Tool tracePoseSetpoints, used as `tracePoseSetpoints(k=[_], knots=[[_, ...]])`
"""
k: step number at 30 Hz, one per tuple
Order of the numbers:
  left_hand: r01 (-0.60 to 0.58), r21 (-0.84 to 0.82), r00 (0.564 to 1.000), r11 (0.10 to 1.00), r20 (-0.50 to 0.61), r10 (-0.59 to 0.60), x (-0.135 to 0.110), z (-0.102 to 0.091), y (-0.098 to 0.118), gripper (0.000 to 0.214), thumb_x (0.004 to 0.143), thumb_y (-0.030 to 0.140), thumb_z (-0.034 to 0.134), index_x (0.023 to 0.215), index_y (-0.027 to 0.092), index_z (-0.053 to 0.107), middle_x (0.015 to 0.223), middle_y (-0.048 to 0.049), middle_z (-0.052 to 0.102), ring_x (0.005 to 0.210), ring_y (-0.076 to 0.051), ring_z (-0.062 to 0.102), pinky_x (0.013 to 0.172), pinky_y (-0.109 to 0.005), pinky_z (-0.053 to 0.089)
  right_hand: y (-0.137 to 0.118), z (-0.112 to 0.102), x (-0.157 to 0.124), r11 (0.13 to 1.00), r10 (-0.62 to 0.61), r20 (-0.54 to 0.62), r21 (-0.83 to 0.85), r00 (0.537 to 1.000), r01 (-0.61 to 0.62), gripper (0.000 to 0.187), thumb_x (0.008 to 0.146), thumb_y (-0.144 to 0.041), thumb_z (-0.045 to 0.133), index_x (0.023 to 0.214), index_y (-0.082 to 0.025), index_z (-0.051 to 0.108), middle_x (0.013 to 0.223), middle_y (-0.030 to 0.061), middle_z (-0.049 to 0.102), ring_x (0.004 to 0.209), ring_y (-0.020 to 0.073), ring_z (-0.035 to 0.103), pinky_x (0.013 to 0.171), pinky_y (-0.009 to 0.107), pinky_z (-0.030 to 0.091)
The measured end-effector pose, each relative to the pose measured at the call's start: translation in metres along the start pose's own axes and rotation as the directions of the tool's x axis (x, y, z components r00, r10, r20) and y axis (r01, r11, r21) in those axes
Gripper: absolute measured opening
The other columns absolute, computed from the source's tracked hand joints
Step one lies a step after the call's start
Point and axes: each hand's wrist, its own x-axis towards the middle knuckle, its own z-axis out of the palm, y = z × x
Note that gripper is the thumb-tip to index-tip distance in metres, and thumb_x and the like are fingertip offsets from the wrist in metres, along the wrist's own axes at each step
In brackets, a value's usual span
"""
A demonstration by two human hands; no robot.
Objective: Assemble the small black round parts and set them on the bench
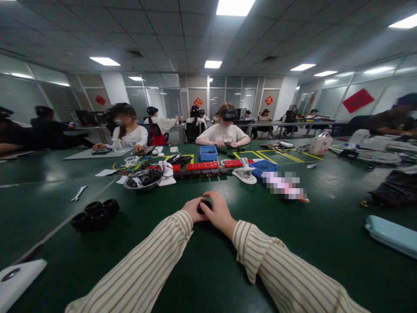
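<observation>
Right of the black rings (97, 214) on the green desk (146, 209), left hand (193, 209) and right hand (220, 210) with fingers curled around a black round part (203, 206), wrench (79, 193) beyond those rings.

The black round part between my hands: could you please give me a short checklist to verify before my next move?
1. Left hand on the black round part: ok, its fingers are around it.
2. Right hand on the part: ok, it closes over it from the other side.
3. Part's underside free of damage: cannot tell, the hands hide it.
4. Striped cuffs off the part: ok, both end near the wrists.
5. Wrench in hand: not ok, it lies on the table, off to the left.
6. Black ring-shaped parts grouped together: ok, they sit left of the hands.
</observation>
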Motion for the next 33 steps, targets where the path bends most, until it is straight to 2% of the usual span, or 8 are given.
tracePoseSetpoints(k=[2,5,10,15,20,24,27,33], knots=[[0.012,0.018,1.0,1.0,-0.015,-0.011,0.0,0.001,0.001,0.052,0.054,0.03,0.074,0.1,0.015,0.057,0.096,-0.0063,0.063,0.09,-0.025,0.059,0.084,-0.035,0.045,0.002,0.001,0.0,0.998,0.049,-0.013,-0.037,0.999,-0.049,0.024,0.077,-0.03,0.058,0.096,-0.015,0.054,0.096,0.0071,0.055,0.092,0.0198,0.049,0.083,0.035,0.038],[0.019,0.034,0.999,0.999,-0.03,-0.018,0.001,0.002,0.002,0.041,0.056,0.03,0.072,0.091,0.015,0.059,0.088,-0.0054,0.063,0.085,-0.024,0.059,0.079,-0.034,0.046,0.003,0.003,0.0,0.994,0.079,0.011,-0.074,0.997,-0.078,0.02,0.076,-0.031,0.06,0.087,-0.015,0.055,0.089,0.0053,0.054,0.087,0.0185,0.049,0.079,0.033,0.038],[0.001,0.001,1.0,1.0,-0.03,-0.001,0.002,0.004,-0.001,0.038,0.056,0.023,0.07,0.092,0.014,0.062,0.088,-0.0045,0.064,0.086,-0.024,0.059,0.078,-0.032,0.046,0.001,0.002,0.001,0.998,0.02,0.057,-0.057,0.998,-0.017,0.008,0.076,-0.019,0.057,0.083,-0.016,0.057,0.085,0.0038,0.056,0.084,0.0176,0.048,0.078,0.032,0.038],[-0.009,-0.071,1.0,0.997,0.0,0.009,0.003,0.005,-0.009,0.033,0.057,0.019,0.068,0.089,0.013,0.064,0.086,-0.002,0.066,0.085,-0.023,0.061,0.077,-0.029,0.047,-0.004,0.0,0.0,0.998,-0.058,0.104,-0.005,0.993,0.059,0.014,0.072,-0.008,0.051,0.079,-0.018,0.059,0.083,0.0017,0.059,0.084,0.0167,0.049,0.08,0.031,0.037],[-0.013,-0.092,1.0,0.996,0.023,0.015,0.003,0.004,-0.01,0.03,0.057,0.02,0.068,0.087,0.016,0.064,0.09,-0.0012,0.067,0.088,-0.023,0.06,0.081,-0.03,0.047,-0.006,-0.001,0.0,0.996,-0.084,0.116,0.019,0.99,0.083,0.017,0.071,-0.006,0.048,0.076,-0.017,0.058,0.084,0.0024,0.058,0.085,0.0171,0.048,0.081,0.031,0.037],[0.0,-0.068,1.0,0.998,0.012,0.0,0.003,0.002,-0.006,0.037,0.057,0.023,0.069,0.093,0.017,0.062,0.091,-0.0023,0.066,0.09,-0.025,0.06,0.081,-0.031,0.047,-0.005,-0.001,0.0,0.997,-0.071,0.061,0.027,0.996,0.069,0.016,0.074,-0.012,0.052,0.088,-0.017,0.056,0.095,0.0045,0.055,0.091,0.0178,0.047,0.084,0.032,0.037],[0.001,-0.037,1.0,0.999,-0.007,-0.002,0.002,0.002,-0.003,0.043,0.057,0.024,0.07,0.098,0.016,0.059,0.094,-0.0039,0.064,0.092,-0.025,0.058,0.083,-0.032,0.045,-0.003,0.0,0.0,1.0,-0.005,0.023,-0.005,1.0,0.005,0.02,0.076,-0.023,0.057,0.095,-0.016,0.054,0.095,0.0056,0.053,0.092,0.0187,0.048,0.083,0.033,0.038],[0.03,0.027,0.999,0.999,-0.035,-0.029,0.001,0.002,0.002,0.03,0.058,0.026,0.069,0.085,0.015,0.06,0.081,-0.0027,0.061,0.081,-0.023,0.058,0.075,-0.033,0.045,0.003,0.005,0.0,0.994,0.072,0.032,-0.088,0.997,-0.068,0.017,0.075,-0.03,0.061,0.085,-0.017,0.054,0.086,0.0034,0.052,0.084,0.0172,0.048,0.077,0.032,0.038]])
